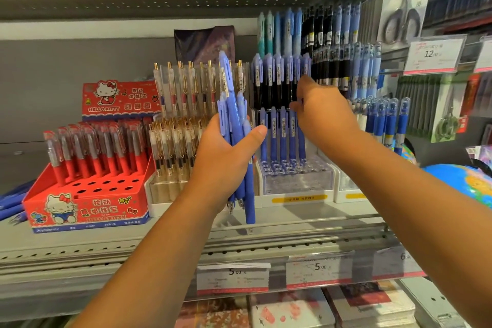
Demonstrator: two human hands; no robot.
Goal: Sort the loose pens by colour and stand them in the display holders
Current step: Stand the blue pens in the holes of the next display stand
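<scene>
Blue pens (234, 138) stand bunched upright in my left hand (226, 162), held in front of the shelf (159, 242) and just left of the clear holder (298, 181). My fingers wrap round the barrels from behind and my thumb presses across the front. The tips hang below my palm, and one pen pokes up higher than the others.

My right hand (322, 112) is farther in and to the right of the bunch, up at the middle tier of the holder. Its fingers are bent in among the pen caps there. The back of the hand faces me, so I cannot tell whether they pinch a pen or only touch the row.

On the lowest tier a row of standing pens (282, 133), also blue, sits upright, with open holes nearer to me.

Left of the holder is a rack of gold-clip pens (186, 88), and farther left a red box (85, 202) of red pens. Price tags (319, 269) hang along the near shelf edge. A globe (466, 181) shows at the right.
</scene>
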